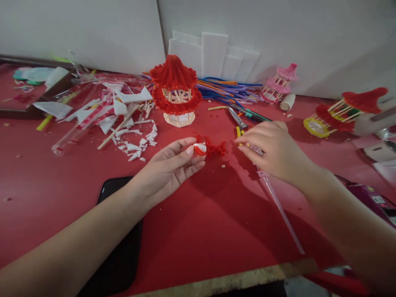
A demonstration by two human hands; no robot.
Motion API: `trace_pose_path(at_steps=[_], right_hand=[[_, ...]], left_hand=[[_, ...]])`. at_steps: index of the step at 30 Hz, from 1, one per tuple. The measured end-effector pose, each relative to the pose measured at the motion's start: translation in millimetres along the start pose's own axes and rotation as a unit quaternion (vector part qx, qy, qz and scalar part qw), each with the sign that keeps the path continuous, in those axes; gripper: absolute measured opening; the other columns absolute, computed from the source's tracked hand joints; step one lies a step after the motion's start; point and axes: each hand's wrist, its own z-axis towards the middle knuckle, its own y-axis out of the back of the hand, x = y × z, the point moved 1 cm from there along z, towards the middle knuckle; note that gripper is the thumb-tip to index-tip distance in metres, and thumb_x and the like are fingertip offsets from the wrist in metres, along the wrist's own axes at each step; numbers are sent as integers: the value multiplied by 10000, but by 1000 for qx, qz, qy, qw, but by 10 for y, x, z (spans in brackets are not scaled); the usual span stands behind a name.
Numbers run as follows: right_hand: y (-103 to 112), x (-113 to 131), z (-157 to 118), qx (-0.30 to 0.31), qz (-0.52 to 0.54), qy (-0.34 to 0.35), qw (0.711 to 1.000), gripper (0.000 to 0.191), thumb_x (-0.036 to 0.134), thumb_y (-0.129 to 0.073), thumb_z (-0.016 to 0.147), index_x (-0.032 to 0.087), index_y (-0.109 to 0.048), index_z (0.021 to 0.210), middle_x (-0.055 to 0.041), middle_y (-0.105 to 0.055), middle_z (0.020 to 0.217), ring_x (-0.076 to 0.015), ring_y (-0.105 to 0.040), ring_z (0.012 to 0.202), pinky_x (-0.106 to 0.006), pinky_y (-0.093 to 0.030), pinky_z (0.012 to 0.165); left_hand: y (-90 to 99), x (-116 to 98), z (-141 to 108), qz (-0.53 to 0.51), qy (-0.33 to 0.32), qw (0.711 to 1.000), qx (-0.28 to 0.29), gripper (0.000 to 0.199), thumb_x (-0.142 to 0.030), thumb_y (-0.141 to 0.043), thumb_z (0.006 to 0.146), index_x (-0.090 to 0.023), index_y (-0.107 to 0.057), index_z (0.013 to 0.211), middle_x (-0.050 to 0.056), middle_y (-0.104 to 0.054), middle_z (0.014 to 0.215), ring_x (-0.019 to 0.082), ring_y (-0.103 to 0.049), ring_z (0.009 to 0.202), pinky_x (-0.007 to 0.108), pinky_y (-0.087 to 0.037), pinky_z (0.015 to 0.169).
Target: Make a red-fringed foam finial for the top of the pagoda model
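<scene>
My left hand point(173, 167) holds a small white piece with a red fuzzy edge point(200, 149) between thumb and fingers. Just behind it on the table lies a bunch of red fuzzy pipe cleaner pieces point(216, 148). My right hand point(267, 144) is to the right, fingers bent together and slightly blurred, over some small yellow pieces point(238, 132). Whatever it grips is mostly hidden. From under that hand a clear rod, like a glue stick point(283, 214), runs toward the table's front edge. A red-roofed model pavilion point(176, 90) stands upright beyond my left hand.
White foam scraps point(133, 148) and plastic wrappers point(83, 123) lie at left, near a black phone point(120, 247) under my left forearm. Pipe cleaners point(229, 88), a metal tool point(237, 117), a pink model point(281, 82) and another red model point(343, 111) are at the back and right.
</scene>
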Motion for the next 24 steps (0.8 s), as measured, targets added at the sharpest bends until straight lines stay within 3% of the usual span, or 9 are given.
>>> trace_pose_path(at_steps=[6, 11, 18, 24], right_hand=[[-233, 1, 500, 119, 3, 91, 989, 154, 190, -583, 894, 233, -730, 884, -32, -750, 888, -235, -596, 928, -399, -297, 818], [-340, 92, 622, 180, -16, 132, 975, 146, 132, -612, 824, 206, -729, 872, -57, -733, 847, -240, -572, 910, -396, -290, 818], [-293, 87, 598, 190, -7, 115, 975, 70, 152, -594, 797, 176, -659, 788, -54, -690, 817, -218, -559, 862, -372, -298, 827], [-227, 33, 513, 100, 47, 76, 991, 69, 152, -592, 811, 193, -647, 820, -40, -674, 815, -203, -581, 844, -391, -310, 893]], left_hand=[[9, -8, -14, 16, -7, 1000, 20, 164, -52, -672, 839, -175, -668, 947, -9, -743, 844, 111, -725, 726, 230, -603, 767], [19, -5, -19, 8, -6, 999, 33, 166, -55, -678, 837, -170, -674, 956, -17, -735, 837, 109, -727, 719, 233, -610, 772], [0, -4, -21, 7, 0, 1000, 28, 151, -35, -657, 844, -153, -682, 933, -8, -731, 823, 113, -728, 710, 227, -617, 751], [-8, 14, -17, 15, -1, 1000, 15, 136, -36, -661, 841, -144, -681, 922, 4, -734, 826, 114, -721, 693, 247, -618, 752]])
